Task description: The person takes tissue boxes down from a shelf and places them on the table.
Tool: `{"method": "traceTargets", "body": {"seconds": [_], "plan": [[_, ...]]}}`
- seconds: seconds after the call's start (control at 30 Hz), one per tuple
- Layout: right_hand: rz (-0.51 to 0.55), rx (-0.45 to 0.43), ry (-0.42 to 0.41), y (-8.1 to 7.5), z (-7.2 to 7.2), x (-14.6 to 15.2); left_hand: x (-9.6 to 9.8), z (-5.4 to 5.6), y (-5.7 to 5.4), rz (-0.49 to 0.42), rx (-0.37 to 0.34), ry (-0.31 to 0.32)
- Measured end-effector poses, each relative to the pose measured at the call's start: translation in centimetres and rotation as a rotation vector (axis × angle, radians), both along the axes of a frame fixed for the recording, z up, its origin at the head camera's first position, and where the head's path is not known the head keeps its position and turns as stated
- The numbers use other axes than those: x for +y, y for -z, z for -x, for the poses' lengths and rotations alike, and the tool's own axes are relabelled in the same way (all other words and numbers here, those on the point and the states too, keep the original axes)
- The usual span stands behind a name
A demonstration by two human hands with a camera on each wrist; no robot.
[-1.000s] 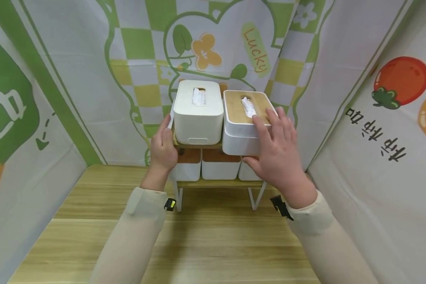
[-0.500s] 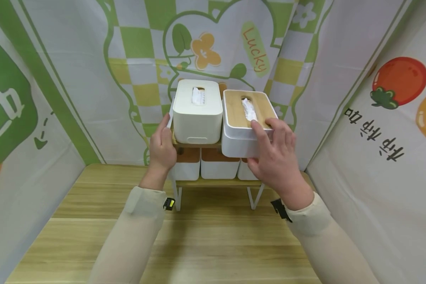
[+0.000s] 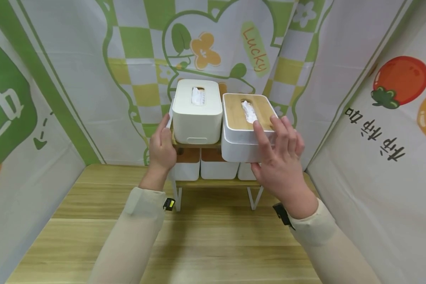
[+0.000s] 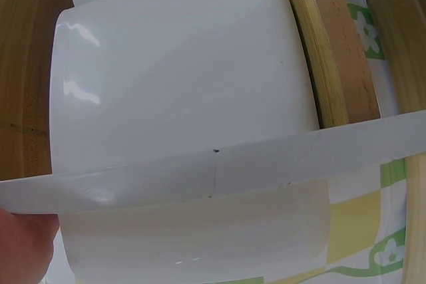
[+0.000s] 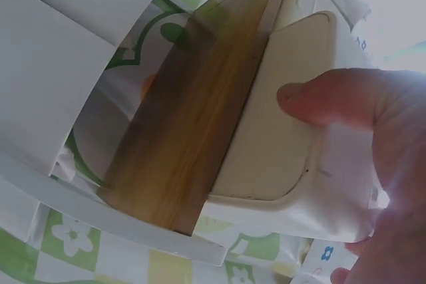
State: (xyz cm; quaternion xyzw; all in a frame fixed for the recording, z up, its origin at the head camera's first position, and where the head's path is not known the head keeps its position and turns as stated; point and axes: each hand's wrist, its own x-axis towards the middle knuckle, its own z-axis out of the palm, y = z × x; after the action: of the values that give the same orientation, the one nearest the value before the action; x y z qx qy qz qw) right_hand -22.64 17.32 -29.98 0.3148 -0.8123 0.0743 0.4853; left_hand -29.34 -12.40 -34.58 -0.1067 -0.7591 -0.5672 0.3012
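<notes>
From my remote post, head view: white metal rack [image 3: 218, 183] with 2 wooden tiers, standing on a wood-grain table [image 3: 234, 240]. My work centres on the wood-lidded tissue box [image 3: 239, 149], white-walled, at the right end of the upper tier, its near part jutting past the tier's near edge. I cannot tell how much of its base the tier bears.

Right hand [image 3: 283, 159]: narrow, holding that box at its near right corner. Fingers on top and along the right side; in the right wrist view the thumb [image 5: 326, 98] presses the pale base. A wooden board [image 5: 193, 104] runs alongside.

Left hand [image 3: 162, 152]: gripping the rack's left end at upper-tier height. My left wrist view gives only a scrap of it, lower left, by the white bar [image 4: 213, 174].

Cream tissue box [image 3: 198, 128] stands upright on the upper tier, just left of the held box; contact between the 2 I cannot tell. White tissue shows in each slot.

Lower tier: I count 3 white boxes [image 3: 218, 169] with brown tops, in a row, the rightmost partly hidden.

Far side: printed cloth [image 3: 136, 41], green and yellow checks, "Lucky" lettering. Right wall: red tomato print [image 3: 404, 81].
</notes>
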Motion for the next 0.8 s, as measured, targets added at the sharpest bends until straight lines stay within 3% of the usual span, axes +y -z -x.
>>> {"method": "traceTargets", "body": {"seconds": [0.17, 0.5, 0.67, 0.8], "plan": [[0.001, -0.028, 0.029, 0.0, 0.1, -0.1, -0.4, 0.1, 0.1, 0.004, -0.028, -0.022], [0.001, -0.03, 0.002, 0.0, -0.7, 0.2, -0.3, 0.0, 0.1, 0.004, -0.022, -0.017], [0.011, -0.088, -0.076, -0.4, -1.1, 1.2, -0.1, 0.1, 0.1, 0.006, -0.007, -0.016], [0.147, -0.212, -0.162, -0.9, -1.5, 2.2, 0.1, 0.0, 0.1, 0.002, -0.003, -0.012]]}}
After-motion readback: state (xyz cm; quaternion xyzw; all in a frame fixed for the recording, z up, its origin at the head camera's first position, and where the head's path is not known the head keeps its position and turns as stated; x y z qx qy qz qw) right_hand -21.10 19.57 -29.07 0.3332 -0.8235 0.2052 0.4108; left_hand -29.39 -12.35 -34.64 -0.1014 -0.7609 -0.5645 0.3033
